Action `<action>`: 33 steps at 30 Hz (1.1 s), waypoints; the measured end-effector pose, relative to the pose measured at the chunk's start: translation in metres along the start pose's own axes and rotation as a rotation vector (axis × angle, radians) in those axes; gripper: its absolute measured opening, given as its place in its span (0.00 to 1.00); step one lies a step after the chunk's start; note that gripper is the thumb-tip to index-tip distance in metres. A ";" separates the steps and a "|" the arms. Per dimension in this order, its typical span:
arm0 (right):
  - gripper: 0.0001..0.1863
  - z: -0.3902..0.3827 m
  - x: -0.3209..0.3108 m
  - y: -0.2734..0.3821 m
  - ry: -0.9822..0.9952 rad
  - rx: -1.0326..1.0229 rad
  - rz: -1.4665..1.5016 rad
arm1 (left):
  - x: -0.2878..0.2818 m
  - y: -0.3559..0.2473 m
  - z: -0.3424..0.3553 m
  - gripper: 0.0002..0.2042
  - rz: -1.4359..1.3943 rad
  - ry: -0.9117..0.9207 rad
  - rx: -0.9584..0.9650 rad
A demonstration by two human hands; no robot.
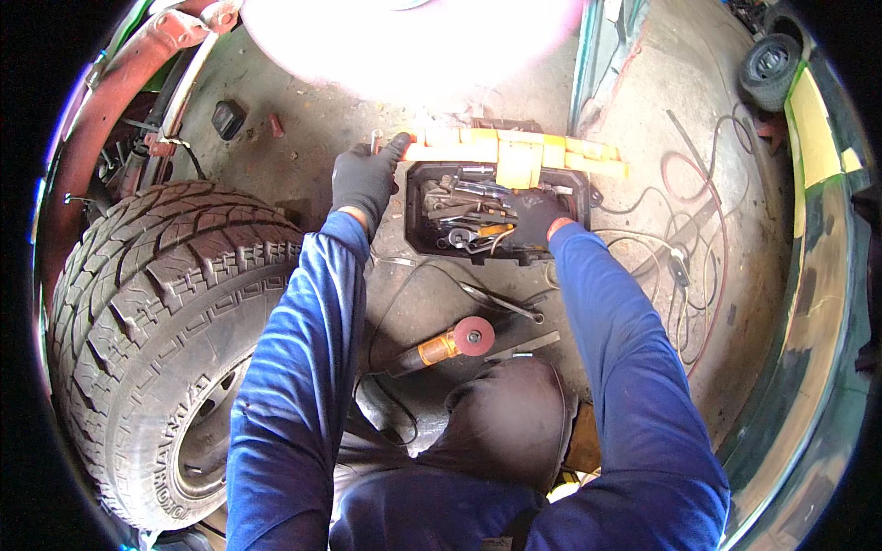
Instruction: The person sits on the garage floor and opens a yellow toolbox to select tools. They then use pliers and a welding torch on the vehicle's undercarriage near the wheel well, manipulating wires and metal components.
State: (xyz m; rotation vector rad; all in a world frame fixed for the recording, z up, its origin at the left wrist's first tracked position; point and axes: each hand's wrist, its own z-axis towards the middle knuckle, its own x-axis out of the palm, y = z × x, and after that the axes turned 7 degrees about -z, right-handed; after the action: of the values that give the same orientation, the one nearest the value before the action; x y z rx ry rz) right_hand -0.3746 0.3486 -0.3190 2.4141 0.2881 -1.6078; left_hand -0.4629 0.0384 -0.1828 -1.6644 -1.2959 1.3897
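Observation:
My left hand (pixel 361 184), in a dark glove, is at the left of an open black toolbox (pixel 411 213). It is closed, with the pale metal end of what looks like a wrench (pixel 375 138) standing up out of it. One finger reaches to the end of a bright orange bar-like part (pixel 459 147) along the toolbox's far edge, perhaps its lid or handle. Gloved too, my right hand (pixel 537 217) is down inside the toolbox's right half, its fingers hidden. Beside it lie several metal tools (pixel 459 211), among them wrenches and a yellow-orange handled one.
An angle grinder (pixel 439 349) with a reddish disc lies before my knee (pixel 514 413), near a long wrench (pixel 505 303). A large off-road tyre (pixel 165 340) stands close on the left. Cables and a hose (pixel 703 230) loop over the floor at right. A black block-shaped thing (pixel 228 119) lies far left.

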 end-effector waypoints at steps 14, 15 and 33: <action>0.51 -0.024 0.018 0.003 -0.070 0.041 0.134 | -0.001 0.002 -0.002 0.34 0.031 0.005 0.019; 0.58 -0.025 0.018 0.004 -0.046 0.036 0.091 | -0.001 0.003 -0.002 0.34 0.013 0.013 0.017; 0.54 -0.066 -0.018 -0.008 -0.112 0.041 0.094 | -0.003 0.004 0.005 0.29 0.011 0.057 -0.009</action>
State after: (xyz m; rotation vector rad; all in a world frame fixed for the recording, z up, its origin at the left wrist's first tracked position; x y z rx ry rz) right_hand -0.3256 0.3752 -0.2780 2.3191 0.1221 -1.7143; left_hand -0.4660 0.0332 -0.1862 -1.7066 -1.2648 1.3349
